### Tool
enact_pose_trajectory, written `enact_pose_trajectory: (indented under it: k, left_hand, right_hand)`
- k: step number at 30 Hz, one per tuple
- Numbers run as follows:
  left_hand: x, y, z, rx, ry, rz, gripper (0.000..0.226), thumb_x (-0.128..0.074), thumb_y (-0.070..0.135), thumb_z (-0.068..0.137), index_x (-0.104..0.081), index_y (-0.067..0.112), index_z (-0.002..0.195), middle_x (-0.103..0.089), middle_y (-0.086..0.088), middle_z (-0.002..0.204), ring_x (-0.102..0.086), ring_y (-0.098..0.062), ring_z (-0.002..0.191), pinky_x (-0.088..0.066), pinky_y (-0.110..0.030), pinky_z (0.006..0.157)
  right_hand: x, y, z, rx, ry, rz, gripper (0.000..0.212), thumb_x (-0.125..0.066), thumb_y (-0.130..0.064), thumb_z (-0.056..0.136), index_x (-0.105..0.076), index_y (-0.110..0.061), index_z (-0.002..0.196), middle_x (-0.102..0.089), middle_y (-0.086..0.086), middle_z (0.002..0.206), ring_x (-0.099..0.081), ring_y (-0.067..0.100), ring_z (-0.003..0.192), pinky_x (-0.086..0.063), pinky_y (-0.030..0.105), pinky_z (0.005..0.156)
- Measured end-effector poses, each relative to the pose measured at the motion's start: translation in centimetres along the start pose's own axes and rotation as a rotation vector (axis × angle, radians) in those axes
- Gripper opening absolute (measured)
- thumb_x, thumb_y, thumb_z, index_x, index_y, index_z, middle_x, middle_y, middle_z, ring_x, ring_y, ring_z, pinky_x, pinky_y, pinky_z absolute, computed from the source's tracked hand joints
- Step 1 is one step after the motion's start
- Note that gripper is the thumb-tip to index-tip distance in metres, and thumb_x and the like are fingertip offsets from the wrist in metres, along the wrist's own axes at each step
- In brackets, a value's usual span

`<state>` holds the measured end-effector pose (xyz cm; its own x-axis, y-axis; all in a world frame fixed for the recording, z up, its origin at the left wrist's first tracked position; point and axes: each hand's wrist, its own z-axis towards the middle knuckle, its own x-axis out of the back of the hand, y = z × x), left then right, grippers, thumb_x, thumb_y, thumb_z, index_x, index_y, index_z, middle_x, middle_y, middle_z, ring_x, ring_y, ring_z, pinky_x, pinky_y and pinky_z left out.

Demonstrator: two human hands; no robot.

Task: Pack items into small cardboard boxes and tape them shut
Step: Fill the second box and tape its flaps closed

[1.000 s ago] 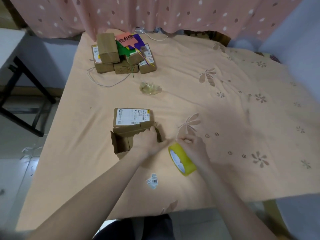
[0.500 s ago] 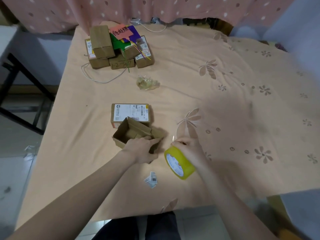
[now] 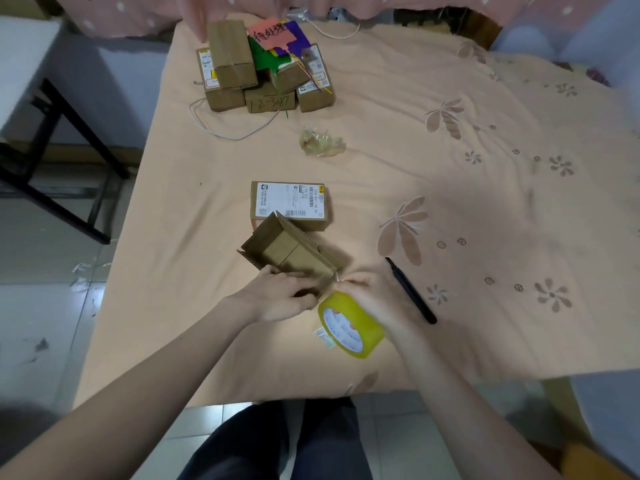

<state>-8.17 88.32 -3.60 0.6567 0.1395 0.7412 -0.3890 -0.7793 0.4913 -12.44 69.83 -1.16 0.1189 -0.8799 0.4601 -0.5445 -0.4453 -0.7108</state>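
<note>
A small brown cardboard box [image 3: 289,251] lies tilted on the peach cloth, its open end facing away to the left with flaps out. My left hand [image 3: 282,294] grips its near end. My right hand [image 3: 375,296] holds a yellow tape roll [image 3: 349,329] just right of the box and pinches the tape's free end at the box's near corner. A closed box with a white shipping label [image 3: 288,204] lies directly behind the open one.
A black pen [image 3: 410,289] lies right of my right hand. A crumpled clear wrapper [image 3: 322,145] sits mid-table. A pile of small boxes with coloured paper [image 3: 263,67] and a white cord stands at the far left. A small label scrap [image 3: 323,337] lies by the roll.
My left hand turned the open box so its opening faces away to the left. The tape roll rose slightly, its end now drawn to the box corner. The black pen came into view.
</note>
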Motion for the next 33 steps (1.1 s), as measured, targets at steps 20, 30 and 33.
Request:
enact_pose_trajectory:
  k: [20, 30, 33]
  left_hand:
    - [-1.5, 1.2, 0.4, 0.009, 0.169, 0.153, 0.058, -0.04, 0.08, 0.074, -0.048, 0.053, 0.125, -0.058, 0.012, 0.114, -0.047, -0.014, 0.114, -0.014, -0.037, 0.098]
    - [-1.8, 1.7, 0.3, 0.042, 0.191, 0.144, 0.06, -0.043, 0.08, 0.073, -0.049, 0.051, 0.125, -0.058, 0.013, 0.112, -0.048, -0.014, 0.113, -0.016, -0.036, 0.094]
    - [-1.8, 1.8, 0.2, 0.044, 0.194, 0.157, 0.059, -0.043, 0.079, 0.074, -0.05, 0.051, 0.125, -0.058, 0.013, 0.107, -0.048, -0.014, 0.112, -0.017, -0.036, 0.093]
  right_hand:
    - [-1.0, 3.1, -0.1, -0.108, 0.051, -0.104, 0.018, -0.073, -0.04, 0.077, -0.068, -0.026, 0.066, -0.06, -0.015, 0.053, -0.055, 0.003, 0.059, -0.04, 0.02, 0.061]
    - [-0.2, 1.9, -0.6, -0.035, 0.047, -0.176, 0.024, -0.071, -0.034, 0.081, -0.072, -0.011, 0.076, -0.054, -0.001, 0.057, -0.049, 0.015, 0.051, -0.045, 0.023, 0.052]
    - [0.1, 1.4, -0.6, 0.005, 0.027, -0.258, 0.023, -0.069, -0.033, 0.082, -0.071, -0.013, 0.073, -0.052, -0.002, 0.058, -0.043, 0.009, 0.049, -0.031, 0.014, 0.043]
